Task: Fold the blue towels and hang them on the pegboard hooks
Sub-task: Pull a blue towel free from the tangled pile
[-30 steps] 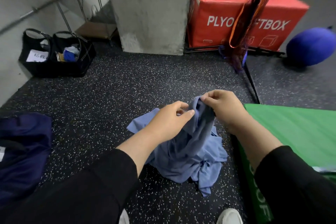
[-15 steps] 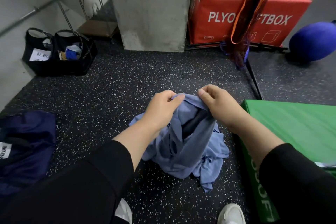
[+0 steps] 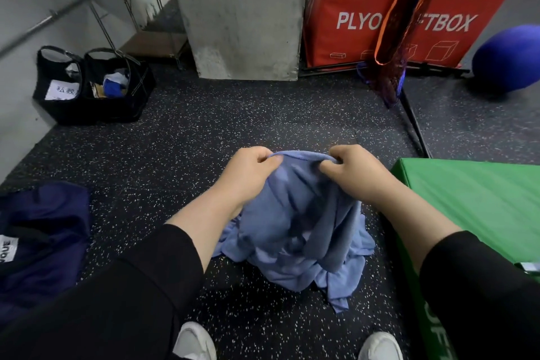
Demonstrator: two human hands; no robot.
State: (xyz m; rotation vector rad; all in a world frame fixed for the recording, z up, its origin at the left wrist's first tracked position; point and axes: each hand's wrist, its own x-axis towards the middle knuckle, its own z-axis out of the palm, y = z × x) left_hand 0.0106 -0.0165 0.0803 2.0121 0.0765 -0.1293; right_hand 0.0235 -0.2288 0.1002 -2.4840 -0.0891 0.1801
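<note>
A crumpled light-blue towel [image 3: 295, 231] hangs from both my hands, its lower folds resting on the speckled black floor between my feet. My left hand [image 3: 248, 169] pinches the top edge on the left. My right hand [image 3: 350, 169] pinches the same edge on the right, so a short stretch of hem runs between them. No pegboard or hooks are in view.
A green foam mat [image 3: 473, 207] lies at right, touching the towel's side. Ahead stand a concrete pillar [image 3: 242, 14], a red plyo box [image 3: 409, 14] with hanging netting [image 3: 400, 23], and a blue ball [image 3: 508, 58]. Black baskets [image 3: 90, 88] sit far left; dark navy fabric [image 3: 38, 240] lies near left.
My hands have moved apart along the towel's top edge, spreading it, where a second ago they were bunched close together. The towel has lifted slightly.
</note>
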